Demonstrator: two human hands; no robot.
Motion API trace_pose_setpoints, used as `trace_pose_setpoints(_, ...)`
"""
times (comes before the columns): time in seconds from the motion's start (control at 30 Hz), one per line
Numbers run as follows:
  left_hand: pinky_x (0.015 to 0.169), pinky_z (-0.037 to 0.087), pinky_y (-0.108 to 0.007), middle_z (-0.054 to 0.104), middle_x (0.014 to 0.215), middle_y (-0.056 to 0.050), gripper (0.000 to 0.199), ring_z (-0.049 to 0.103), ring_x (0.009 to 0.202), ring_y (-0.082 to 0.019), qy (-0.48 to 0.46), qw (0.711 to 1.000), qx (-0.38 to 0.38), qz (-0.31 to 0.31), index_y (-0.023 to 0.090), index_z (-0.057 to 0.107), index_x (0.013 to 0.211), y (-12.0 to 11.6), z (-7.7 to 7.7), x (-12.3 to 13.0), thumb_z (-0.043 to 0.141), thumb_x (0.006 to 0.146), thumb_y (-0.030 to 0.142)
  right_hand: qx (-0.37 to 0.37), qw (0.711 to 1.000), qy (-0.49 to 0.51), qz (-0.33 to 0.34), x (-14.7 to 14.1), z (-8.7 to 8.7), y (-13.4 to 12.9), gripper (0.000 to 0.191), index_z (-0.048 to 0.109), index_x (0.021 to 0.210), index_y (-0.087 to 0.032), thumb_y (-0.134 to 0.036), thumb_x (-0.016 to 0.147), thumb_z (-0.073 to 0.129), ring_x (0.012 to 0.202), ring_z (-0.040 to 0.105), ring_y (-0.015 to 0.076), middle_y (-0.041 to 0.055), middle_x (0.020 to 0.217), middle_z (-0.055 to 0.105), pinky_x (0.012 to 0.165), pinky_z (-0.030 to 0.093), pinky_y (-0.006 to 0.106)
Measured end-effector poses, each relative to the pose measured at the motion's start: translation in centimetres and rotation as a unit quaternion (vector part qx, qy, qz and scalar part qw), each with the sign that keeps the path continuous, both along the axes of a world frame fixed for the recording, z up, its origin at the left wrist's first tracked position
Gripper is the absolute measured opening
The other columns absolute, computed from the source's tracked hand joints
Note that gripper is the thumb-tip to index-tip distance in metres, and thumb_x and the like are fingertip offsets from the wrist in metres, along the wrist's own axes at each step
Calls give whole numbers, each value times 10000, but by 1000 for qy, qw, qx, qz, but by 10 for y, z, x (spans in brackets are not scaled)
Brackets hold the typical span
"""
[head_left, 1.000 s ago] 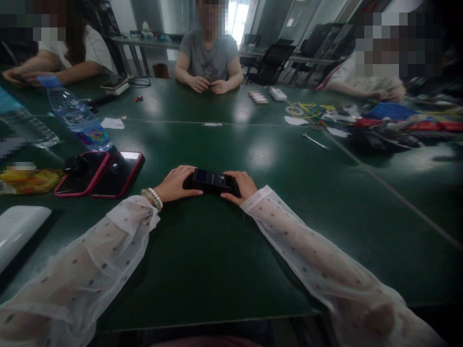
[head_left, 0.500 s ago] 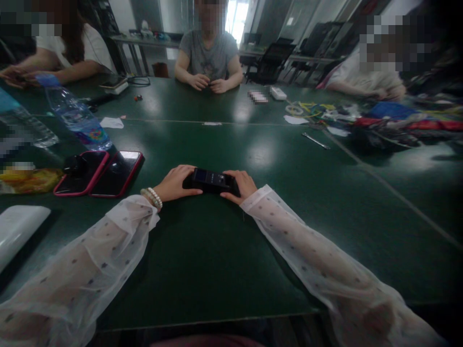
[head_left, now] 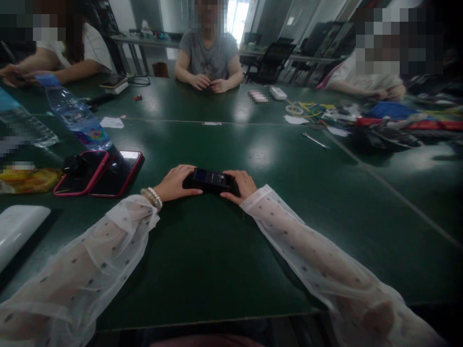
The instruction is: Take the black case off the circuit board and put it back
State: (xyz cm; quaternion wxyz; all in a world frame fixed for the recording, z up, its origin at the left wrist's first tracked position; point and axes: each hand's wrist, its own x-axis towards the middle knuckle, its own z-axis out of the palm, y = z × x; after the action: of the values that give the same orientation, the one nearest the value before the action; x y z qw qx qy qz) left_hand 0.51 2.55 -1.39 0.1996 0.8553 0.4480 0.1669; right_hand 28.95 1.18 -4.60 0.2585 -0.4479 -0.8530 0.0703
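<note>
As seen from the head camera, holds the device point(head_left: 209, 180) on the desk point(head_left: 202, 270), curling the left hand point(head_left: 175, 183) round its left end and the right hand point(head_left: 245, 185) round its right end. Left of the device, has two phones point(head_left: 116, 173); left of it and nearer, a white object point(head_left: 20, 233); left of it and farther off, a bottle point(head_left: 77, 114). Right of the device and farther off, has a wrench point(head_left: 316, 140). Straight beyond the device, faces a person point(head_left: 207, 54) in grey.
</note>
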Motion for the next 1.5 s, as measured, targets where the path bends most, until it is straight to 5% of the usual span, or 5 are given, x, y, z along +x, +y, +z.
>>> trace_pose_setpoints(0.83, 1081, 372, -526, 535, 1390, -132, 721, 461, 1309, -335, -2, 1000, 10, 0, 219, 511, 1328, 1, -2, -1, 667, 762, 637, -9, 1000, -2, 4, 0, 6, -4, 587, 475, 1328, -230, -441, 819, 679, 1095, 561, 343, 123, 1219, 625, 864, 491, 506)
trace_pose_setpoints(1.2, 1079, 370, -536, 541, 1387, -131, 690, 469, 1299, -329, -2, 1000, 19, -13, 205, 544, 1296, 2, -5, -2, 693, 755, 607, 20, 996, 70, 61, 1, 6, -3, 536, 474, 1308, -235, -365, 829, 677, 1126, 565, 308, 122, 1213, 620, 949, 508, 527)
trace_pose_setpoints(1.5, 1085, 365, -522, 511, 1425, -109, 652, 444, 1320, -328, 20, 999, 15, -25, 220, 551, 1319, 2, -2, -1, 655, 801, 601, 119, 966, 217, -71, 13, 5, 9, 564, 426, 1319, -217, -419, 836, 636, 1079, 587, 278, 133, 1235, 560, 867, 539, 464)
